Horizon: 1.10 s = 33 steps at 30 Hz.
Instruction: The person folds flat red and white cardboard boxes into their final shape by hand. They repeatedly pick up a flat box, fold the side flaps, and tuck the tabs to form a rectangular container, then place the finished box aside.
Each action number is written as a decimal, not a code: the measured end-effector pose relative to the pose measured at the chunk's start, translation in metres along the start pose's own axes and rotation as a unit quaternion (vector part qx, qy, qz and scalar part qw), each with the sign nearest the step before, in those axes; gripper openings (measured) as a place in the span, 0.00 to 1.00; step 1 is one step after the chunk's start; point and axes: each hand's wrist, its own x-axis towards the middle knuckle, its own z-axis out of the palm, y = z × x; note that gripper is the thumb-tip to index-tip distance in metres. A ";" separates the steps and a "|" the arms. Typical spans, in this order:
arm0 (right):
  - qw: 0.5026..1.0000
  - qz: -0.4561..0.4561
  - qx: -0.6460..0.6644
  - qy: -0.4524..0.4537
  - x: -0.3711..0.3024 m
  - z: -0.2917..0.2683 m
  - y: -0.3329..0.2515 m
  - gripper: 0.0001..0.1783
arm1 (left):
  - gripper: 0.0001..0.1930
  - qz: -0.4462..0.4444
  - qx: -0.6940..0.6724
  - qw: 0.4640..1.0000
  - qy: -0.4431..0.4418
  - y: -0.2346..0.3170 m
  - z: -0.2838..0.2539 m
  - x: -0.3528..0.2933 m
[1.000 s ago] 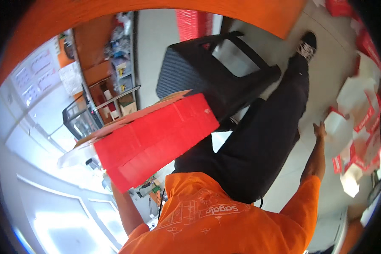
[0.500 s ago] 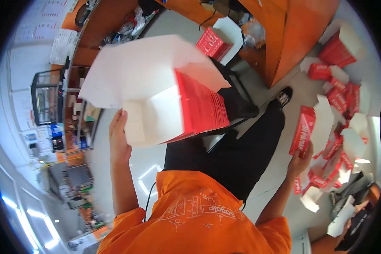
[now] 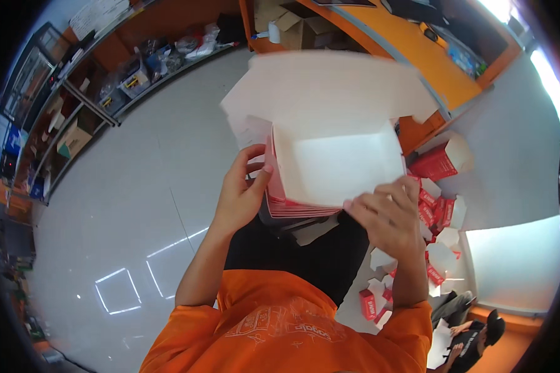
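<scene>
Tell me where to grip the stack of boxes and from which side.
I'd take the stack of boxes by its two outer side walls, left hand from the left, right hand from the right. The layered edges along the near side suggest nested boxes, so squeezing from outside should keep them together. Avoid the thin lid flap on the far side.

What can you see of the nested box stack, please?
The nested box stack looks like thin cardboard, red outside, white inside. The top box is open upward, its broad white flap raised at the far side; layered edges show beneath. The left hand touches its left side; the blurred right hand is at the near right corner.
</scene>
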 end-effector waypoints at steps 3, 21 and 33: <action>0.999 0.008 0.026 -0.026 0.019 0.014 0.013 0.16 | 0.22 -0.008 -0.020 0.999 -0.024 0.005 -0.003 -0.004; 0.879 0.306 0.315 0.189 -0.033 0.079 0.006 0.62 | 0.27 0.287 0.335 0.859 -0.260 0.096 0.055 0.002; 0.791 0.363 0.482 0.103 -0.047 0.077 0.044 0.43 | 0.18 0.332 0.352 0.820 -0.306 0.099 0.068 0.024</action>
